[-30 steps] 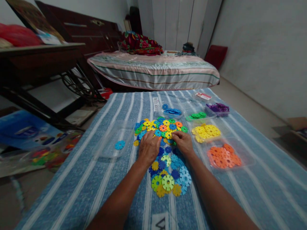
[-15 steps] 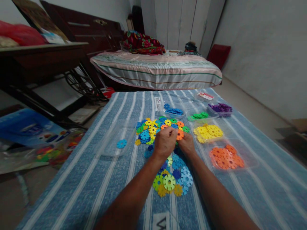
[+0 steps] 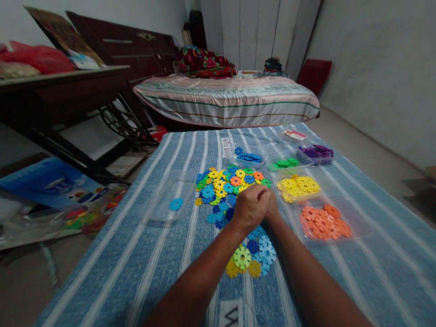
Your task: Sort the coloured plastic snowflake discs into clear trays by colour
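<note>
My left hand is closed, its back toward me. It presses against my right hand, which is closed too and partly covered by it. What lies between the fingers is hidden; the orange notched disc seen at my right fingers in the earlier frame is out of sight behind the hands. Just beyond them spreads a mixed pile of notched plastic discs in yellow, blue, green and orange. Under and nearer than my hands lie more discs, among them a light green disc and light blue discs.
On the right stand clear trays of orange discs, yellow discs, green discs, blue discs and purple discs. At left a clear tray holds one blue disc. A bed stands beyond the striped cloth.
My hands have come together and turned, so the orange disc between them is now hidden. They sit slightly nearer and further right. The view has shifted a little.
</note>
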Demonstrator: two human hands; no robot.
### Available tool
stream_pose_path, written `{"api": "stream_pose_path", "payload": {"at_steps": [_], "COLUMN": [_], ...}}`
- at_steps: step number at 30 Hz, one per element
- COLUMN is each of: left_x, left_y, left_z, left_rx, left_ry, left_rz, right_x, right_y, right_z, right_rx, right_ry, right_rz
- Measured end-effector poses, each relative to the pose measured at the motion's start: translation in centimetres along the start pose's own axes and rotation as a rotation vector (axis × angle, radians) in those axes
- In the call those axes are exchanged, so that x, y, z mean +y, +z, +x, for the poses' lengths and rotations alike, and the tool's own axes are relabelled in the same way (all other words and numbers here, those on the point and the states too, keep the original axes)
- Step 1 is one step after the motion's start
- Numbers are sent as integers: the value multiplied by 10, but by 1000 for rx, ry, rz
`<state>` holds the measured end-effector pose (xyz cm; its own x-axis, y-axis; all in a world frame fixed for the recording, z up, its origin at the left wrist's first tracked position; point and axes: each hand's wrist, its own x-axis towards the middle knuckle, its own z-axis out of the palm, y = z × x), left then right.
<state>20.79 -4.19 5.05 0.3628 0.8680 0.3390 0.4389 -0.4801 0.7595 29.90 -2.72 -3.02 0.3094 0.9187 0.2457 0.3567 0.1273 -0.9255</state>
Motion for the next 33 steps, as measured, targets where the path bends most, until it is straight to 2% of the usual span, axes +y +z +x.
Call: {"api": "stream_pose_path", "payload": {"at_steps": [5, 8, 12, 15, 24, 33], "left_x": [-34, -49, -59, -61, -73, -81], "left_y": [-18, -21, -23, -27, -56, -60], "left_z": [2, 2, -4, -10, -23, -39], "left_rx": [30, -48, -163, -185, -95, 22], "left_ry": [-6, 30, 42, 47, 26, 42], "left_rz": [325, 495, 616, 654, 720, 702], "right_x": [-8, -9, -6, -4, -5, -10], "right_y": [-1, 2, 3, 3, 1, -2], "right_z": [2, 2, 3, 3, 3, 0], "right_rx": [25, 29, 28, 46, 58, 64], "right_ry": [24, 59, 82, 101, 153, 152], "right_rz": [174, 182, 206, 211, 225, 201]}}
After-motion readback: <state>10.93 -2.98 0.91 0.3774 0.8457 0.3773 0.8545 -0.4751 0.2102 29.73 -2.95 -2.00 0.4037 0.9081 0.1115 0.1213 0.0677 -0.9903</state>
